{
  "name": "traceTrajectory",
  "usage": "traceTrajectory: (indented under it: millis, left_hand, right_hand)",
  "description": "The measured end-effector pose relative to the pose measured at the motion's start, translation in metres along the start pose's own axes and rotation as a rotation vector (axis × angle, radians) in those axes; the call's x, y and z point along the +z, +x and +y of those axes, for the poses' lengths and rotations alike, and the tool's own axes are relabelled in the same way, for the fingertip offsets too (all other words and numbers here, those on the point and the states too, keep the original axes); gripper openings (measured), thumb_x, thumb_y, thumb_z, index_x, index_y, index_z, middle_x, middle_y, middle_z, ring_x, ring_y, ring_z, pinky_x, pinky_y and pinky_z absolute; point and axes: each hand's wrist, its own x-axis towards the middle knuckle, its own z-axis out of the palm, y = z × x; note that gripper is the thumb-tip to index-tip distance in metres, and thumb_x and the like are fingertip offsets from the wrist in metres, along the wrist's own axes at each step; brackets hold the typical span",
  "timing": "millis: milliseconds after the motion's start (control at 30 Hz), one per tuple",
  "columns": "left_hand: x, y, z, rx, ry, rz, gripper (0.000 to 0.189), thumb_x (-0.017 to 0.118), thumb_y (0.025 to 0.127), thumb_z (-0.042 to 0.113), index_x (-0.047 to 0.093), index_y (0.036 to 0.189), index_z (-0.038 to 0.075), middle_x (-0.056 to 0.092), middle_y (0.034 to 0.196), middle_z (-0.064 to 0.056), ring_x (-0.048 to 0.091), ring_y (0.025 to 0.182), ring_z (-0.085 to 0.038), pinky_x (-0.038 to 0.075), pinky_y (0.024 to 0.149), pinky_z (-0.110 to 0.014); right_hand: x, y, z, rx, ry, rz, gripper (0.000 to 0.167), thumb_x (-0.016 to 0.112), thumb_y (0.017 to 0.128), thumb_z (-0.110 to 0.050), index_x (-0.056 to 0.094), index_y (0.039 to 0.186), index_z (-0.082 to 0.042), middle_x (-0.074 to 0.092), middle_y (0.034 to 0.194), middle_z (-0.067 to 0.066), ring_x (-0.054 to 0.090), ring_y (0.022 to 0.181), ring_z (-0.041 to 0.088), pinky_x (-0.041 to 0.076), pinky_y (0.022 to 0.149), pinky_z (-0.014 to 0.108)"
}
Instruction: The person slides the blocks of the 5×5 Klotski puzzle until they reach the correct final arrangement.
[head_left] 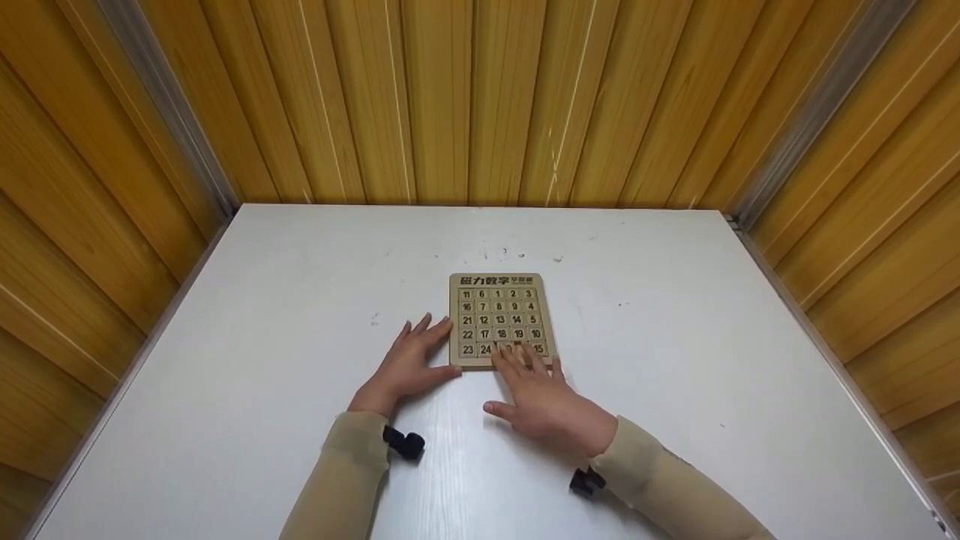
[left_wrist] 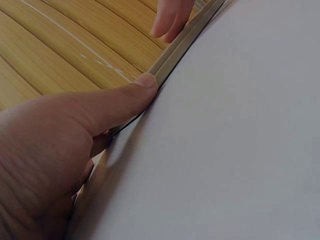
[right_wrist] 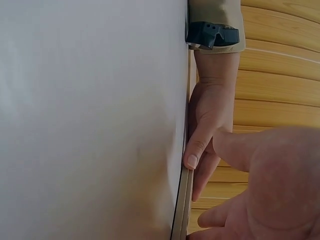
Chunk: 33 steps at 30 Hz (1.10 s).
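Note:
A wooden sliding number puzzle [head_left: 546,322] lies flat on the white table, with dark characters along its top and rows of numbered tiles [head_left: 500,319]. Steadying its lower left corner, my left hand [head_left: 409,367] has the thumb at the bottom edge and the fingers along the left side. In the left wrist view that thumb [left_wrist: 125,100] presses against the puzzle's edge [left_wrist: 182,47]. My right hand [head_left: 547,401] rests its extended fingertips on the bottom row, partly hiding tiles between 24 and 15. Its thumb points left, off the board.
The white table [head_left: 300,300] has small dark marks beyond the puzzle. Yellow wood-look panels [head_left: 439,105] enclose the back and both sides. Black wrist cameras [head_left: 405,442] are worn at the cuffs of the beige sleeves [head_left: 337,480].

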Motion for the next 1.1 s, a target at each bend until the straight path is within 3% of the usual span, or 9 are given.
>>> traceTrajectory:
  millis: [533,1100]
  left_hand:
    - [0.001,0.0,-0.001,-0.032,-0.032,0.009,0.087,0.081,0.085,0.043,0.042,0.157,0.015,0.041,0.164,0.001,0.022,0.161,-0.026,0.004,0.135,-0.048]
    - [0.001,0.0,-0.001,-0.017,-0.031,0.004,0.087,0.081,0.085,0.043,0.042,0.158,0.016,0.041,0.164,-0.002,0.022,0.16,-0.03,0.006,0.134,-0.053]
  right_hand:
    - [-0.008,-0.008,0.011,0.036,-0.006,0.003,0.087,0.053,0.101,-0.058,0.016,0.166,-0.015,0.013,0.174,0.007,-0.001,0.162,0.039,-0.002,0.126,0.073]
    - [0.002,0.011,-0.021,-0.049,0.001,-0.033,0.088,0.051,0.1,-0.062,0.014,0.167,-0.018,0.006,0.175,0.005,-0.008,0.162,0.035,-0.005,0.128,0.069]
